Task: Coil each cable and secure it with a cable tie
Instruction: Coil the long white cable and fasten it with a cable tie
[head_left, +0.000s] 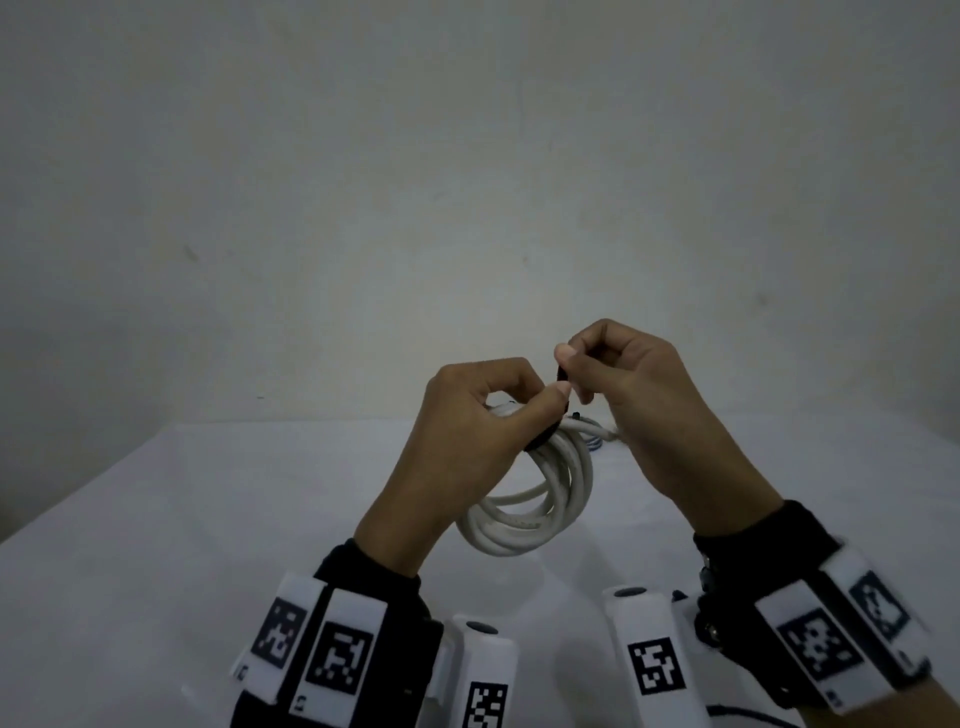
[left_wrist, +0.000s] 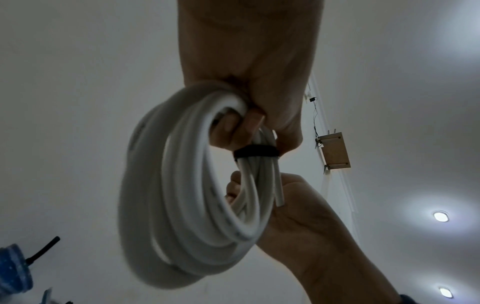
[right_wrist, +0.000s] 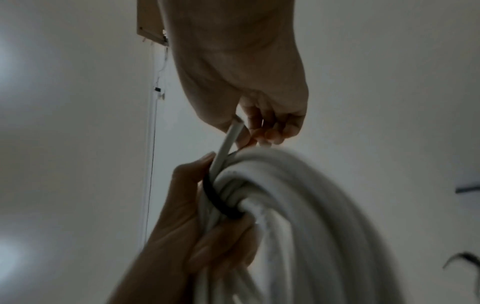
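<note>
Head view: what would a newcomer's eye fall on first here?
The white cable coil, held up above the white table at centre. The left hand grips its top, where a black cable tie wraps the strands. The right hand pinches the tie's end just above.

Plain pale room, dim and grey.

Off-white wall (head_left: 467, 182) behind, faintly scuffed and marked, meeting a white-covered bench (head_left: 156, 519) along a straight back edge. Overhead, seen from the left wrist, a white ceiling (left_wrist: 78, 82) with two round recessed lights (left_wrist: 440, 216) glowing at the right, a softer glare in the upper right corner. Small wooden box (left_wrist: 335, 151) fixed high up, a thin dark wire (left_wrist: 315, 115) trailing from it beside a pale vertical strip (left_wrist: 348, 185). Same box corner (right_wrist: 149, 22) and wire at the top of the right wrist view, amid blurred bright patches on the left.
</note>
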